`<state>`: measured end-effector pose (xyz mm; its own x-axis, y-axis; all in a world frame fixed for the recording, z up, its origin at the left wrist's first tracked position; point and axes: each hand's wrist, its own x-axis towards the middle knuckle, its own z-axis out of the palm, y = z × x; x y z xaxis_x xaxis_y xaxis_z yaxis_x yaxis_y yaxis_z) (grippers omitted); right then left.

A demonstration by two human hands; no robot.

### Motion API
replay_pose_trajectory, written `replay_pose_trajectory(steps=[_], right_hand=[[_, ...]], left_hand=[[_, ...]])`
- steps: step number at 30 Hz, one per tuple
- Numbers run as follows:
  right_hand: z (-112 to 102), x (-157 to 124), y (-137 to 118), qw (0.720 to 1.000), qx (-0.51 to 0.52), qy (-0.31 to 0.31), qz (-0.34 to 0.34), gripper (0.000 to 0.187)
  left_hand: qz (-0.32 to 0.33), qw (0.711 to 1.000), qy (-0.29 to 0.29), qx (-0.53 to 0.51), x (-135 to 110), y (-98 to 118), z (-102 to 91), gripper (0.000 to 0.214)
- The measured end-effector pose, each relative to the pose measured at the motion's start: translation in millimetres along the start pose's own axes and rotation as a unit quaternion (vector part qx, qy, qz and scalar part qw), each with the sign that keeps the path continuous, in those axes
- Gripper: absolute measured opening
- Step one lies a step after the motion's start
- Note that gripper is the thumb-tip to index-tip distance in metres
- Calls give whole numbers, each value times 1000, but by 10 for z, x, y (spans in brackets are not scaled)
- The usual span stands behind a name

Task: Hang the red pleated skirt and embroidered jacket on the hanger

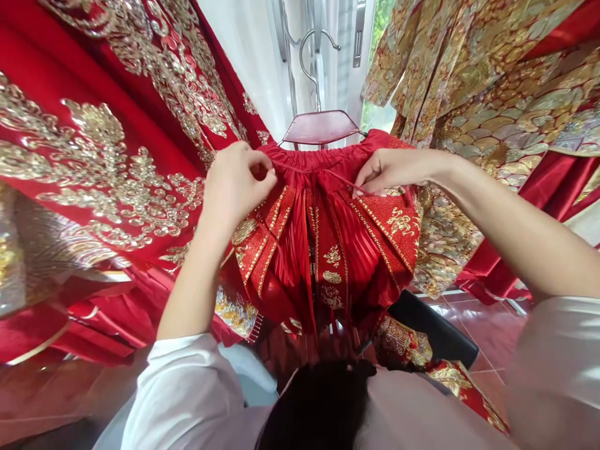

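A red pleated skirt (330, 228) with gold embroidery and beaded trim hangs in front of me from a hanger (321, 127) with a metal hook. Its waistband is gathered, and a thin red drawstring (293, 167) runs across the front. At the waistband's left side, my left hand (239, 178) pinches one end of the drawstring between thumb and finger. My right hand (382, 172) grips the other end on the right, its fingertips close to the embroidered panel. Between both hands the string crosses at the middle of the waistband.
A red garment with gold sequin work (112, 181) hangs at the left. To the right hangs a gold scale-patterned garment (487, 119). Below it are a black box-like object (435, 328) and red-gold cloth (457, 378) above the tiled floor (492, 331).
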<state>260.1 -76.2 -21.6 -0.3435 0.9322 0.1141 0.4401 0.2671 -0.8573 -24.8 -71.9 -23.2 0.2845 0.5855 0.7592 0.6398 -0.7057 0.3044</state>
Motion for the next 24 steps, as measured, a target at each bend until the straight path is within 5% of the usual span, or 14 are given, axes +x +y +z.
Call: replay_pose_trajectory(steps=[3, 6, 11, 17, 24], right_hand=[[137, 33, -162, 996, 88, -19, -20, 12], [336, 120, -244, 980, 157, 54, -110, 15], [525, 271, -121, 958, -40, 193, -206, 12], [593, 289, 37, 919, -237, 213, -231, 18], [652, 358, 103, 888, -291, 242, -262, 20]], left_hand=[[-13, 994, 108, -23, 60, 35, 224, 18], [-47, 986, 138, -82, 131, 118, 486, 17], [-82, 970, 39, -224, 133, 233, 702, 15], [-90, 964, 15, -251, 97, 190, 720, 11], [-12, 987, -15, -161, 47, 119, 740, 12]])
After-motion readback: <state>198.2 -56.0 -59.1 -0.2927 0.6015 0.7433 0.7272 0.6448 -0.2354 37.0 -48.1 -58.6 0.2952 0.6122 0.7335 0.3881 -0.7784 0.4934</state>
